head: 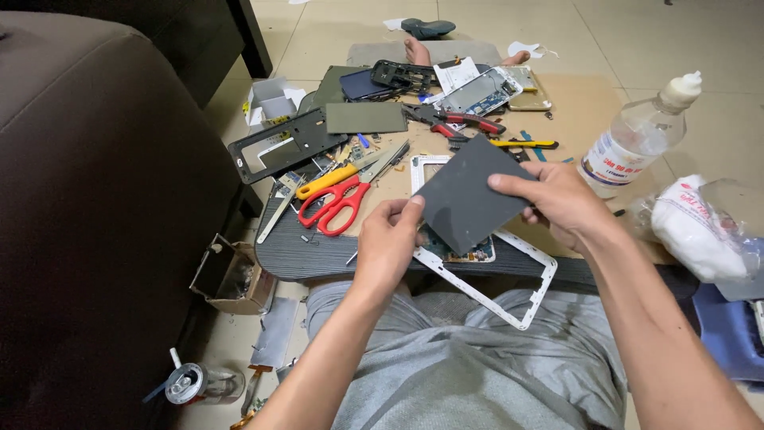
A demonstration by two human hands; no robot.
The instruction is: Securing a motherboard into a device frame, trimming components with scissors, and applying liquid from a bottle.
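Both hands pinch a dark grey square sheet (465, 195) at frame centre: left hand (387, 243) gripping its lower-left corner, right hand (561, 199) its right edge. Below, the white rectangular frame (493, 291) lies stripped, its circuit board exposed; reassembly looks undone.

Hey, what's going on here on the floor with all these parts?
A person sits on the floor holding a dark grey square sheet between both hands, left hand at its lower corner, right hand at its right edge. Beneath it lies a white frame on a board, with red scissors and pliers nearby.
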